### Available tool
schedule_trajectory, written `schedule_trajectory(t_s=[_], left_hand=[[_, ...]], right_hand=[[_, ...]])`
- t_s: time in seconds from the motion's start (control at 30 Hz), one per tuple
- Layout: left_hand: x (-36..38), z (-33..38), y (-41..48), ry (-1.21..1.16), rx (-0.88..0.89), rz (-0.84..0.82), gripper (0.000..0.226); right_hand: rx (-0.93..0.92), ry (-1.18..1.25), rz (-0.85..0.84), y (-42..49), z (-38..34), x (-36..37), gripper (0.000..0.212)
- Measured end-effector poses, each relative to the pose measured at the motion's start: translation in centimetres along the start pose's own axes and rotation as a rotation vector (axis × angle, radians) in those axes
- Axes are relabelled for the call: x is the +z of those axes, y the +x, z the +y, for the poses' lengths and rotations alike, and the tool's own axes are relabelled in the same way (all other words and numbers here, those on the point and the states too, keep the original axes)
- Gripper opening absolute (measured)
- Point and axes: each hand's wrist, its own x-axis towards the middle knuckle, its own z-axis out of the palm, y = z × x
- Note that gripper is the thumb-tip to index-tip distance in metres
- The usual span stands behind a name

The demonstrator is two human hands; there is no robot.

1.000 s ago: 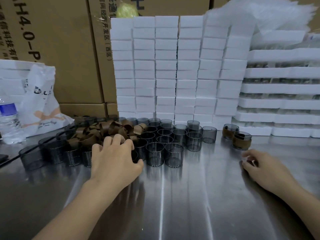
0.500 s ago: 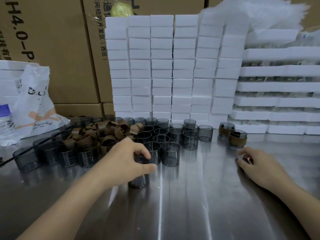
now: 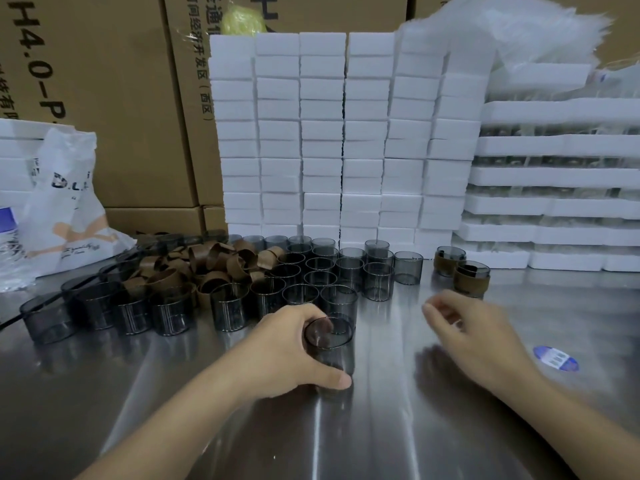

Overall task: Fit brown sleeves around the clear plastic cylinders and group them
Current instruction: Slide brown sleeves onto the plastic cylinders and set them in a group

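At lower centre, the left hand [image 3: 291,355] has its fingers wrapped around a bare clear cylinder [image 3: 329,344] on the counter [image 3: 381,427]. The blurred right hand [image 3: 474,337] seems loosely curled, holding nothing. Next, a brown sleeve [image 3: 214,282] from the centre-left pile must be fetched.

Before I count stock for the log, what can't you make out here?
- Right hand, head view: motion-blurred, grip unclear.
- Pile of brown sleeves: overlapping, uncountable.
- Water bottle: cut off by left edge.
- Foam trays: contents too small.
- Left hand holds a bare cylinder.
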Motion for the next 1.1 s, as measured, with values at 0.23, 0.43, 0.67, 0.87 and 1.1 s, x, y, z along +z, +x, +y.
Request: schedule_trajectory(t_s=[0.23,0.43,0.67,0.87,1.1], left_hand=[[1.9,0.8,-0.5,-0.025,0.238,0.200,0.066],[2.2,1.3,-0.5,-0.091,0.291,0.371,0.062],[1.9,2.2,-0.8,-0.036,0.463,0.545,0.064],[1.8,2.2,-0.8,-0.121,0.478,0.583,0.067],[1.5,2.8,-0.8,-0.582,0.282,0.432,0.054]], right_hand=[[-0.288,-0.044,-0.215,-2.6,-5.9,1.1,0.029],[-0.333,0.044,-0.187,-2.9,-6.0,1.4,0.043],[-0.394,0.160,-0.131,-3.0,-6.0,1.6,0.060],[-0.432,0.181,-0.079,-3.0,-5.7,2.2,0.073],[-0.445,0.224,-0.058,-2.9,-5.3,2.2,0.080]])
